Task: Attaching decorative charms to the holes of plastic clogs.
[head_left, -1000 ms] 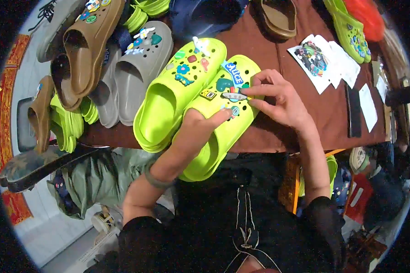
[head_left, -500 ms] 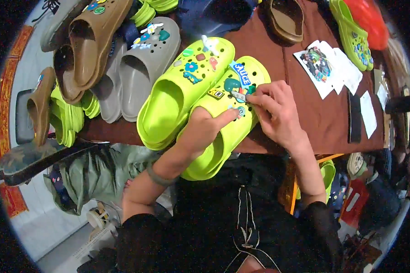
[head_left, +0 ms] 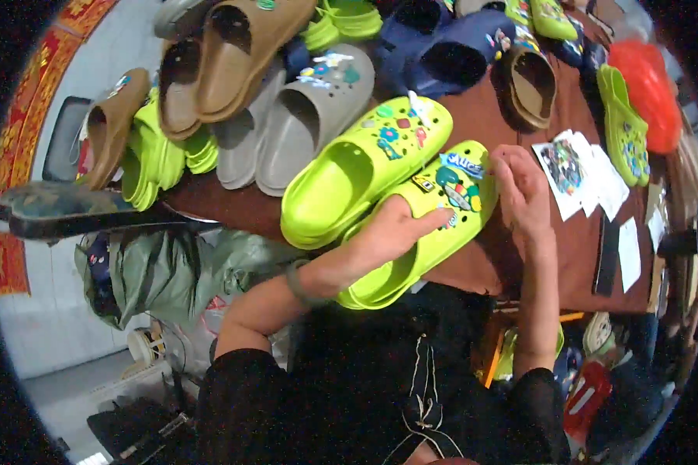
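My left hand (head_left: 392, 232) grips a lime-green clog (head_left: 467, 236) across its upper, thumb lying near a round swirl charm (head_left: 447, 219). This clog also carries a blue lettered charm (head_left: 462, 165), a black-and-yellow square charm (head_left: 422, 184) and a grey-and-green charm cluster (head_left: 459, 194). Just right of the toe, my right hand (head_left: 524, 190) is raised off the charms, its fingers loosely bent and apart, with nothing visible in them. Against the held clog's left side rests a matching lime-green clog (head_left: 326, 190), also dotted with charms.
Grey clogs (head_left: 291, 143), brown clogs (head_left: 244, 66) and navy clogs (head_left: 450, 66) crowd the far left and back of the brown-covered table (head_left: 512, 263). Printed cards (head_left: 574, 174), a lime clog (head_left: 624, 128) and a red plastic bag (head_left: 650, 97) lie at right. A green bag (head_left: 151, 283) sits below left.
My right hand has come away from the charm it was pinching, which stays on the clog. My left hand keeps its grip. The whole view has shifted.
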Demonstrator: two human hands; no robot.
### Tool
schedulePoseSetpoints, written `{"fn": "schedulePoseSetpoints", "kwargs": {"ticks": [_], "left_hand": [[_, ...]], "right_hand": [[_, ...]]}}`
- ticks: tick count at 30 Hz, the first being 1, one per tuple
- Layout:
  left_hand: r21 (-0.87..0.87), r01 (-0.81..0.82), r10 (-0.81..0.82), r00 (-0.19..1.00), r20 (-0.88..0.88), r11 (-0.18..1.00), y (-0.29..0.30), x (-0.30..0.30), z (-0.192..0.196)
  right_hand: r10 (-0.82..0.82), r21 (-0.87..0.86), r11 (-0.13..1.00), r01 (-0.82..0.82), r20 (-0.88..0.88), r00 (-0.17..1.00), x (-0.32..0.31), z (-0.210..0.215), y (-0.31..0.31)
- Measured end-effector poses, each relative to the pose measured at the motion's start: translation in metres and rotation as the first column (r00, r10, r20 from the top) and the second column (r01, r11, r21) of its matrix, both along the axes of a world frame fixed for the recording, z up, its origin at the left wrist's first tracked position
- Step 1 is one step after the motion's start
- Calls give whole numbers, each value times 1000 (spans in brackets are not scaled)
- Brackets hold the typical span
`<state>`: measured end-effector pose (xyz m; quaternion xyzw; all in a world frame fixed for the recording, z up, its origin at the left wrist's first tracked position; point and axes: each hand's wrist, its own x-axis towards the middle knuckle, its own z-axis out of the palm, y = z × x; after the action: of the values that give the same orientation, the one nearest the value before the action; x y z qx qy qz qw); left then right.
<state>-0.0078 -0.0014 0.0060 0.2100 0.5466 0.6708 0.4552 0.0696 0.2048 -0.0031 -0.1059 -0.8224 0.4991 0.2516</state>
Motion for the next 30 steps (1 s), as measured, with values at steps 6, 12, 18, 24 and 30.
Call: {"fn": "schedulePoseSetpoints", "kwargs": {"ticks": [6, 12, 18, 24, 30], "left_hand": [[-348, 137, -283, 866, -412, 927, -37, 2, 31], [-263, -457, -255, 80, -964, 850, -77, -23, 44], [-451, -209, -433, 126, -892, 868, -29, -28, -17], [-225, -269, -197, 126, -972, 937, -32, -33, -15], [-196, -257, -233, -121, -965, 946, -28, -27, -9]], "right_hand": [[64, -196, 980, -47, 84, 994, -38, -22, 43], [-1, -263, 965, 18, 65, 998, -33, -51, 35], [-83, -171, 982, 84, 16, 996, -23, -73, 51], [100, -140, 982, -124, -164, 981, -35, -16, 48], [234, 150, 964, -221, -72, 970, -19, -9, 42]]}}
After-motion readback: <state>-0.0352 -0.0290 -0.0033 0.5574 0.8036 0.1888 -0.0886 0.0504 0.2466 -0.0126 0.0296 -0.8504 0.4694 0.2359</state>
